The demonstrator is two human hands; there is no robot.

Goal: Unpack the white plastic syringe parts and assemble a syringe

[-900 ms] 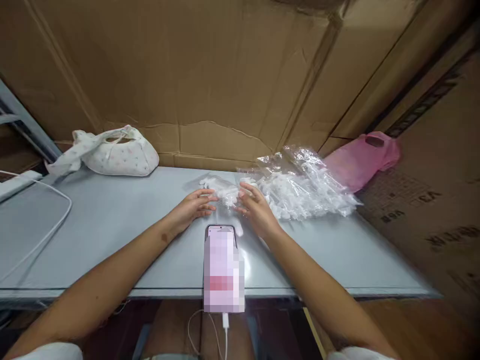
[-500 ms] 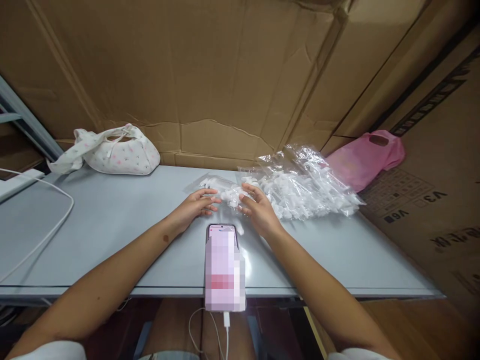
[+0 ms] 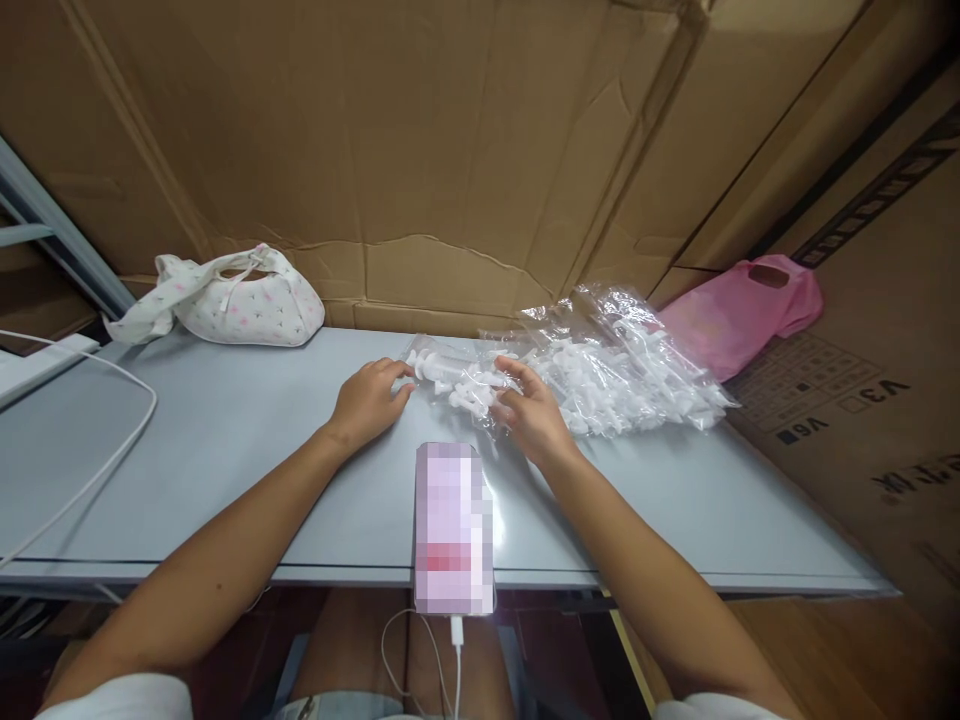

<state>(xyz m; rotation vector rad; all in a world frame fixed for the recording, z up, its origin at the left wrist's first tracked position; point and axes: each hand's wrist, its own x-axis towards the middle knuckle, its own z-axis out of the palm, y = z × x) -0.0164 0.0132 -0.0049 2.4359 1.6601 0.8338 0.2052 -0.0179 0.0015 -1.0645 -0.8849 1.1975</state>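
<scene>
A small clear plastic bag with white plastic pieces in it lies on the grey table between my hands. My left hand is at the bag's left end, its fingers curved and its thumb apart, holding nothing that shows. At the right end, my right hand has its fingers and thumb closed on the bag's edge. Just right of that hand, several larger clear bags of white pieces are heaped together. A phone with a blurred screen rests below the hands at the front edge.
At the back left sits a white patterned cloth bag. A pink plastic bag leans at the back right by a cardboard box. A white cable curves over the table's left side. Another cable hangs from the phone.
My left hand has drawn back to the left, away from the bag's middle. The small bag now lies flatter and more spread out, its white pieces more visible. The view has shifted slightly.
</scene>
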